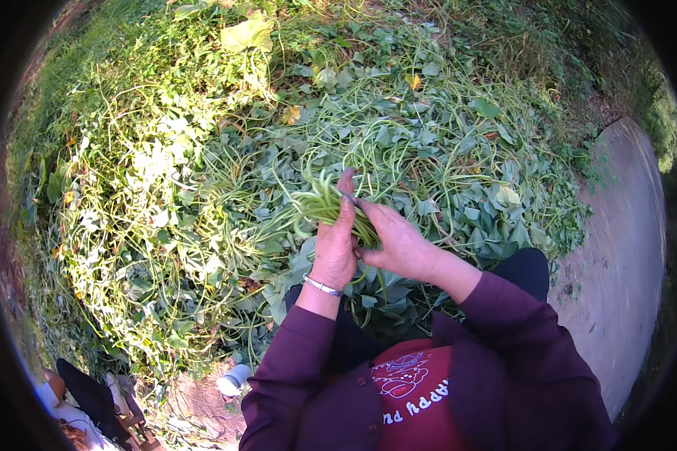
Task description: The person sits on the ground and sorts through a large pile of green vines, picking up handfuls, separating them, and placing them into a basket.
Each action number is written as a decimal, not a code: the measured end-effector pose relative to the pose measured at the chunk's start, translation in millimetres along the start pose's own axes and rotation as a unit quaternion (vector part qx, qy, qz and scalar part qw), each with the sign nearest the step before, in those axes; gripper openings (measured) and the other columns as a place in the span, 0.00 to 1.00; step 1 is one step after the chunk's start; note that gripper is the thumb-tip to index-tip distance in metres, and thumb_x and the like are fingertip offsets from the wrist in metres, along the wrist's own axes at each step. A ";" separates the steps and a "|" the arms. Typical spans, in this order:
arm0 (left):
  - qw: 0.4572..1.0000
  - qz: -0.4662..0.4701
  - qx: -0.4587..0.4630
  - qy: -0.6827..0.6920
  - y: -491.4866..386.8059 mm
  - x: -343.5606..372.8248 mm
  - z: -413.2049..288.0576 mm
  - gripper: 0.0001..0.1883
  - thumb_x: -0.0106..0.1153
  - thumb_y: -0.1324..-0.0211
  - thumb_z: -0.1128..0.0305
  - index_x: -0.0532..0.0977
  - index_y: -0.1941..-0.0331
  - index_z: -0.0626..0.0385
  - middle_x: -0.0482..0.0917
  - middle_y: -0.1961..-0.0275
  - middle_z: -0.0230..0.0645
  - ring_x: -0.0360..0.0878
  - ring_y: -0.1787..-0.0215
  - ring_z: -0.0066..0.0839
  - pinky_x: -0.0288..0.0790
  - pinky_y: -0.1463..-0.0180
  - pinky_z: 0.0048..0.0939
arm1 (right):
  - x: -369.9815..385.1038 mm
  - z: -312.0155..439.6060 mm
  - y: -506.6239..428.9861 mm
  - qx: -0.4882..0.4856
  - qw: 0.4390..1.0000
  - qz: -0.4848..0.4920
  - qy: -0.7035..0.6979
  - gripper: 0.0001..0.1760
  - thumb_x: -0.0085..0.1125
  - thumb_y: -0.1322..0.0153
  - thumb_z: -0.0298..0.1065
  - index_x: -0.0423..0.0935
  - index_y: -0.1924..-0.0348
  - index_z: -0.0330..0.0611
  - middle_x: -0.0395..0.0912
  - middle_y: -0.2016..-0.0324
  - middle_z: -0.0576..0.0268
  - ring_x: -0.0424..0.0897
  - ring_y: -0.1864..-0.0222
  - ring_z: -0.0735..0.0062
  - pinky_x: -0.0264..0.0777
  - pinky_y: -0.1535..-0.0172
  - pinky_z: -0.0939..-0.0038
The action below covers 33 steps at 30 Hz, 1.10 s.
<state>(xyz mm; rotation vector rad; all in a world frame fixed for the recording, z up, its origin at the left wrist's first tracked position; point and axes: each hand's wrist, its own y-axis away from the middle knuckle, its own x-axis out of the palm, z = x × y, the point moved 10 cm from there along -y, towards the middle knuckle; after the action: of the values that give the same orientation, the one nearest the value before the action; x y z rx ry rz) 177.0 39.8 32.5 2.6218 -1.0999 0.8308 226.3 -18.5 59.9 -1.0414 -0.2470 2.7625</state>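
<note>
Between my two hands is a bunch of green leaf stalks (321,207), their curled cut ends fanning out to the left. My left hand (338,242), with a silver bracelet at the wrist, is wrapped around the bunch, thumb pointing up. From the right, my right hand (398,239) presses on the same stalks, fingers curved over their other end. Whether a dark spot near the right fingertips is a band or something else, I cannot tell. Below the hands spreads a thick heap of cut vines and leaves (395,135).
A paved path (609,270) curves along the right side. Near my left elbow a white cylindrical container (234,380) lies on bare soil. At the lower left edge another person (84,400) is partly visible. Grass and weeds (90,84) border the heap at upper left.
</note>
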 end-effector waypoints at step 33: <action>0.683 0.028 0.051 -0.728 -55.1 -58.5 122.4 0.23 0.61 0.52 0.70 0.70 0.49 0.58 0.78 0.56 0.44 0.73 0.55 0.44 0.67 0.51 0.40 | -118.0 -336.1 679.8 0.775 0.544 0.068 0.314 0.16 0.53 0.38 0.37 0.78 0.61 0.38 0.78 0.59 0.42 0.78 0.57 0.46 0.73 0.55 0.55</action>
<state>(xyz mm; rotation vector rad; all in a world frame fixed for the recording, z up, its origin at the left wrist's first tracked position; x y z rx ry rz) 234.5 69.5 -98.9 3.0380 -1.2487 -1.6350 463.8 -673.7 -261.6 -1.1195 1.9456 1.2476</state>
